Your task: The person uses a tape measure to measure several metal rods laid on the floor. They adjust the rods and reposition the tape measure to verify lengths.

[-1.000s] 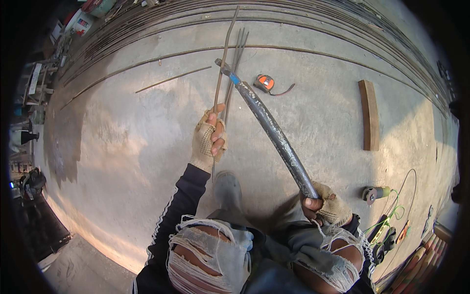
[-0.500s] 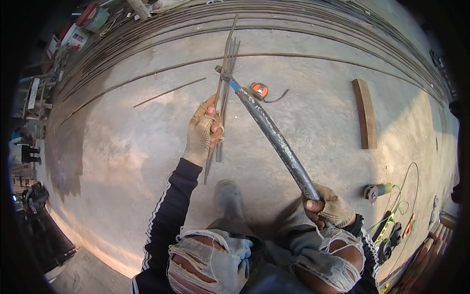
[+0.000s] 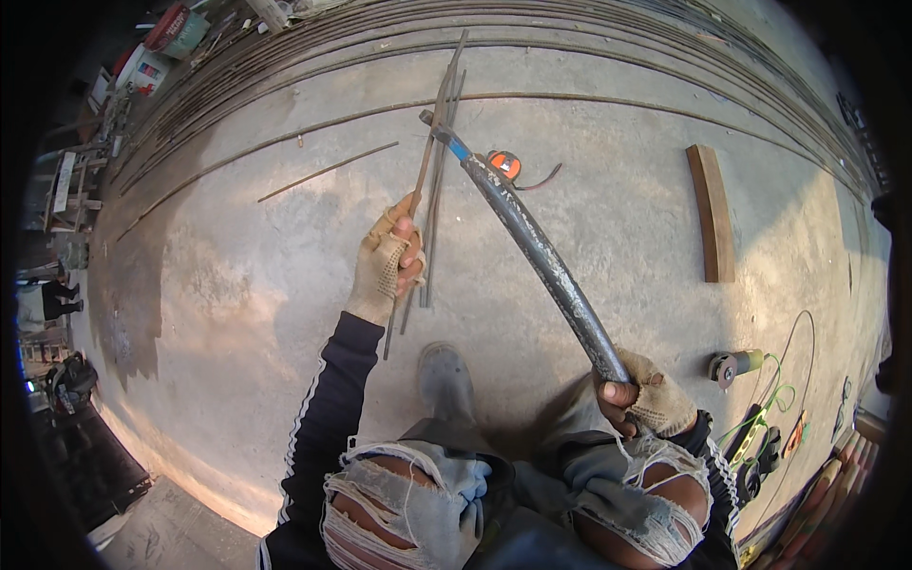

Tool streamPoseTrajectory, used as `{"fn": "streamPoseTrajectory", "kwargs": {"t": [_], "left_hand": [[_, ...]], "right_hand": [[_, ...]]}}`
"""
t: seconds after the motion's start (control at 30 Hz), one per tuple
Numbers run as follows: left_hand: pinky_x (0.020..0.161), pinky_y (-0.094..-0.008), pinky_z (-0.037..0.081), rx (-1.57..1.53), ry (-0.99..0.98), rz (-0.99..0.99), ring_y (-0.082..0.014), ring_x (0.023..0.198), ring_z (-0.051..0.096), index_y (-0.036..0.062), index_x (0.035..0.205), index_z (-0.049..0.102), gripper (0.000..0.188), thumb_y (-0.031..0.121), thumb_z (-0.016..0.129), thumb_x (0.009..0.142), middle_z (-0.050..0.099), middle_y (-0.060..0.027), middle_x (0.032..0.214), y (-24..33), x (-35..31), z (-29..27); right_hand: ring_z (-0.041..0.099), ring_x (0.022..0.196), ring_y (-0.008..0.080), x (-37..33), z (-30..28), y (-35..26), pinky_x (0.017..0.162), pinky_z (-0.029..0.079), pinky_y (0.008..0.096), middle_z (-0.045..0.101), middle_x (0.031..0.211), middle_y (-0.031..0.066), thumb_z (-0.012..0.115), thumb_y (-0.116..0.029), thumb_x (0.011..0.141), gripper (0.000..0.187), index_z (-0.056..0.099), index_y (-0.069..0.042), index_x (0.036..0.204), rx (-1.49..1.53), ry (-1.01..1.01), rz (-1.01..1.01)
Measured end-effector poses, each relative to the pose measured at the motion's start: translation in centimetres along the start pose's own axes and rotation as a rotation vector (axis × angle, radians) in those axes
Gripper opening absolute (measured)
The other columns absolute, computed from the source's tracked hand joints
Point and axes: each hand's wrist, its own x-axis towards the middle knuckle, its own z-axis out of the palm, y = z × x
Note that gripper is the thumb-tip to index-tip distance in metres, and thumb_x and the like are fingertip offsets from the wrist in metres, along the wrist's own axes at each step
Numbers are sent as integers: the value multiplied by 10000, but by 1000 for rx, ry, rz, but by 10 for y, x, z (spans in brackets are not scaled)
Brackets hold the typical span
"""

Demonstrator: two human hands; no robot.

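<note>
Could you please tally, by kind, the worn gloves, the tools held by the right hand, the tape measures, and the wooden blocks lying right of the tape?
Gloves: 2, on the left hand and right hand
Long-handled tool: 1
Tape measure: 1
Wooden block: 1
Total: 5

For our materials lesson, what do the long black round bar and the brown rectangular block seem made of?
Long black round bar: probably painted steel, coating worn to pale patches. Brown rectangular block: likely bare wood, its faces matt brown.
</note>
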Motion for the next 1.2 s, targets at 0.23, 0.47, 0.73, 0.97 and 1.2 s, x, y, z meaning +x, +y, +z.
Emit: {"fn": "streamPoseTrajectory", "kwargs": {"t": [0.23, 0.47, 0.73, 0.97, 1.2], "left_hand": [[343, -196, 359, -68, -19, 19, -33, 402, 397, 49, 1571, 476, 550, 300, 603, 1099, 469, 50, 650, -1, -3, -2], [339, -191, 361, -49, -1, 9, -35, 389, 396, 24, 1572, 463, 559, 296, 596, 1102, 462, 51, 629, 0, -9, -6], [330, -195, 390, -84, -46, 6, -39, 380, 426, 43, 1604, 408, 594, 330, 576, 1111, 473, 40, 641, -4, -12, -10], [403, -172, 377, -124, 48, 48, 0, 515, 400, 30, 1593, 444, 602, 312, 622, 1092, 461, 72, 733, -6, -23, 3], [390, -166, 404, -6, 169, 80, 5, 506, 404, 30, 1590, 435, 622, 340, 628, 1087, 443, 65, 717, -13, -28, 17]], "right_hand": [[513, 476, 88, 1, -1, -1, 427, 414, 236, 540, 688, 5, 845, -494, 897, 665, 541, 9, 1208, -16, -16, 6], [509, 486, 81, 0, 2, -4, 431, 412, 228, 536, 692, 3, 847, -507, 890, 681, 544, 4, 1224, -33, 3, 30], [506, 499, 88, 2, 1, 1, 433, 403, 237, 531, 695, -2, 843, -492, 896, 628, 556, -24, 1201, 6, -20, 30], [486, 507, 92, 5, 2, 4, 433, 371, 251, 525, 691, 3, 824, -413, 927, 511, 560, -37, 1152, 84, -37, 12], [480, 504, 94, 5, 2, 8, 441, 364, 251, 513, 678, 1, 825, -385, 931, 510, 556, -34, 1186, 85, -25, 17]]}}
